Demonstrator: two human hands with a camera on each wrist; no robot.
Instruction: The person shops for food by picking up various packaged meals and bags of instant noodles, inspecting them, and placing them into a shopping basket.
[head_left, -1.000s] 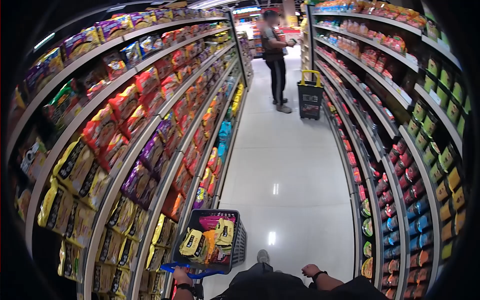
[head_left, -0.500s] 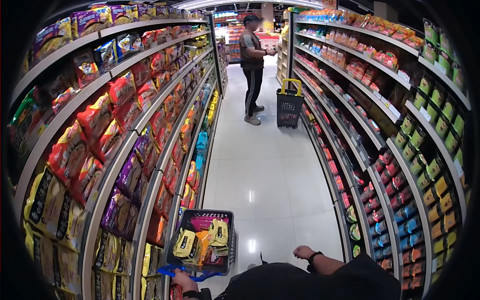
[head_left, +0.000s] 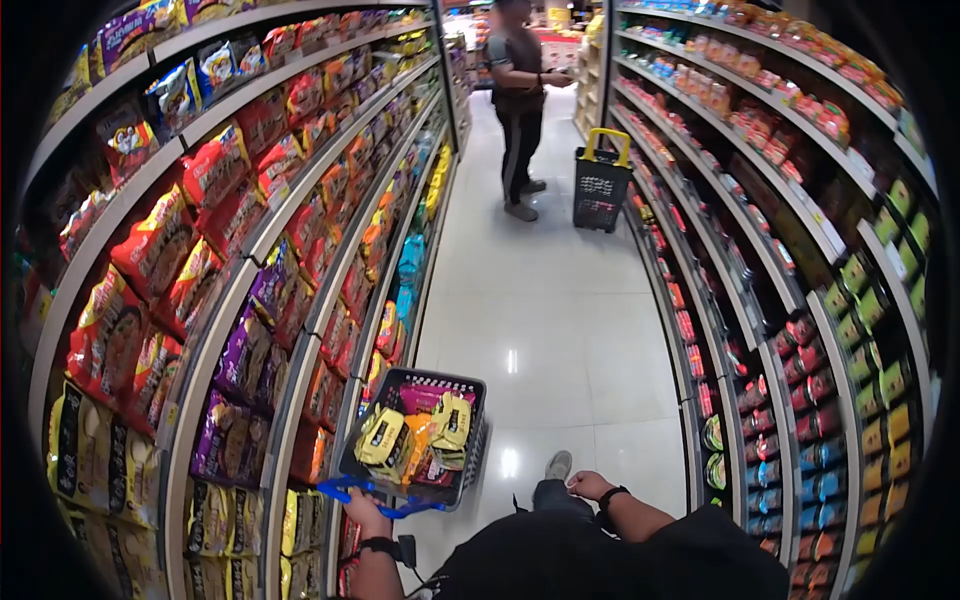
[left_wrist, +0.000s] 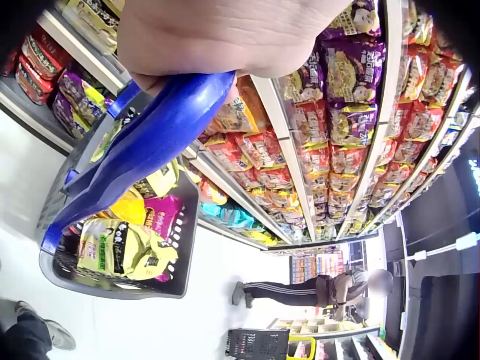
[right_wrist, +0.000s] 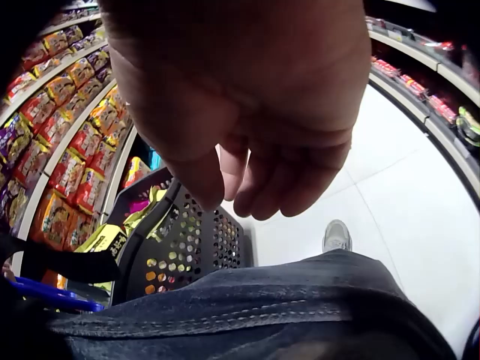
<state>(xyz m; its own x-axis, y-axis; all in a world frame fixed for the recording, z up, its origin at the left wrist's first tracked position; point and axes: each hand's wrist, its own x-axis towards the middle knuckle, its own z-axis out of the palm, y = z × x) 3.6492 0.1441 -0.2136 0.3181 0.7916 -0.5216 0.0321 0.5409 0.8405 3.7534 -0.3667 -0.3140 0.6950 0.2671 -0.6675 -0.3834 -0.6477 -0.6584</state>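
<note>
My left hand (head_left: 368,515) grips the blue handle (left_wrist: 150,142) of a dark grey shopping basket (head_left: 478,450), its fingers curled round the bar. The basket stands low beside the left shelves, ahead of my left side. Inside lie yellow noodle packets (head_left: 385,440), an orange packet (head_left: 416,432) and a magenta packet (head_left: 428,400). My right hand (right_wrist: 247,112) hangs over my thigh with loosely bent fingers and holds nothing. It is nearest to my trouser leg (right_wrist: 247,292), with the basket's perforated side beyond it in the right wrist view.
Shelves of bagged noodles (head_left: 115,330) line the left; shelves of tubs and cups (head_left: 800,360) line the right. Ahead in the aisle a person (head_left: 518,110) stands beside another dark basket (head_left: 600,190) with a yellow handle. White tiled floor (head_left: 540,330) runs between.
My right hand has swung inward over my thigh, and a shoe has come forward below it. The basket has turned slightly, its far end swinging right. The left hand keeps its hold.
</note>
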